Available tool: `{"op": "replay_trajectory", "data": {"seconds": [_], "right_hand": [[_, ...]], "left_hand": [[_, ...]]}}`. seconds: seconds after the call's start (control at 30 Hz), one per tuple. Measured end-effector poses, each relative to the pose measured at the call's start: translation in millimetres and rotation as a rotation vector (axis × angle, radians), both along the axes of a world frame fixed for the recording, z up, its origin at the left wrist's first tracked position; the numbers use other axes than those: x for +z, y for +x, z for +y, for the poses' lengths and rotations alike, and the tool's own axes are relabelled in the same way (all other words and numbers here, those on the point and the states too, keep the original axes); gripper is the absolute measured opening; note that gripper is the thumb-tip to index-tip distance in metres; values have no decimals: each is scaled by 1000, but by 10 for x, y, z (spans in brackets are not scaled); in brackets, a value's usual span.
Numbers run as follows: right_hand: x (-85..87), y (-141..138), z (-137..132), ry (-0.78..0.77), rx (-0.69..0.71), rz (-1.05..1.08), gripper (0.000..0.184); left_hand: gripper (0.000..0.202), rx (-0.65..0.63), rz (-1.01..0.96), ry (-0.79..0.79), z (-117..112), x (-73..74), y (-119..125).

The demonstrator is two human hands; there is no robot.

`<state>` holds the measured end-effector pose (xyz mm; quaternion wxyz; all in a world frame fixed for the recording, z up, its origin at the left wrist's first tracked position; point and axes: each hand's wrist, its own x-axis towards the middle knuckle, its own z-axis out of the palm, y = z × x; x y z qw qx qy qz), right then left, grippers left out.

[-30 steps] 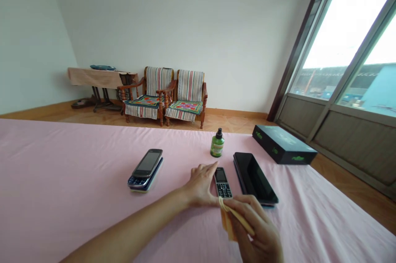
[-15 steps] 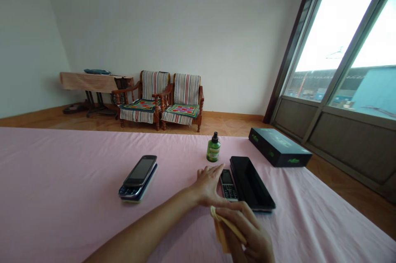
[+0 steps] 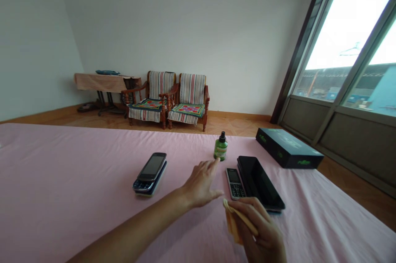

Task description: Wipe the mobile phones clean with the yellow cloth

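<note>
Yellow cloth is pinched between right hand fingers and thumb just beside keypad phone, its face left uncovered and within reach; left hand is held spread, apart from the phone.

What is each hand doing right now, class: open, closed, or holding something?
Left hand: open, holding nothing.
Right hand: closed, holding a yellow cloth.

nothing is legible: the label on the green plastic spray bottle and the green logos on the black rectangular box are too blurred.
</note>
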<state>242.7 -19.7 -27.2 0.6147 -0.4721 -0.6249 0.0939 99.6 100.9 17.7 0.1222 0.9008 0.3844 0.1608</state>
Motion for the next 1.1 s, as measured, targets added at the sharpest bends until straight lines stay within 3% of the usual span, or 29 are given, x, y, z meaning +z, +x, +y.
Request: {"op": "replay_trajectory", "data": {"seconds": [0.13, 0.27, 0.4, 0.5, 0.77, 0.9, 1.1], "right_hand": [[0, 7, -22, -24, 11, -8, 18], [34, 64, -21, -23, 65, -112, 16], [73, 87, -21, -8, 44, -123, 17], [88, 62, -25, -13, 42, -107, 19], [62, -7, -36, -33, 12, 12, 24], [69, 43, -28, -44, 34, -78, 19], [103, 84, -30, -30, 45, -175, 18]], "left_hand": [[83, 126, 51, 108, -184, 257, -468], [77, 347, 131, 202, -181, 456, -944], [79, 555, 222, 201, -85, 525, -1268], [79, 629, 268, 135, -33, 517, -1382], [72, 642, 265, 56, -46, 528, -1327], [71, 530, 201, 18, -267, 464, -1101], [66, 351, 125, -74, -621, 250, -788]]}}
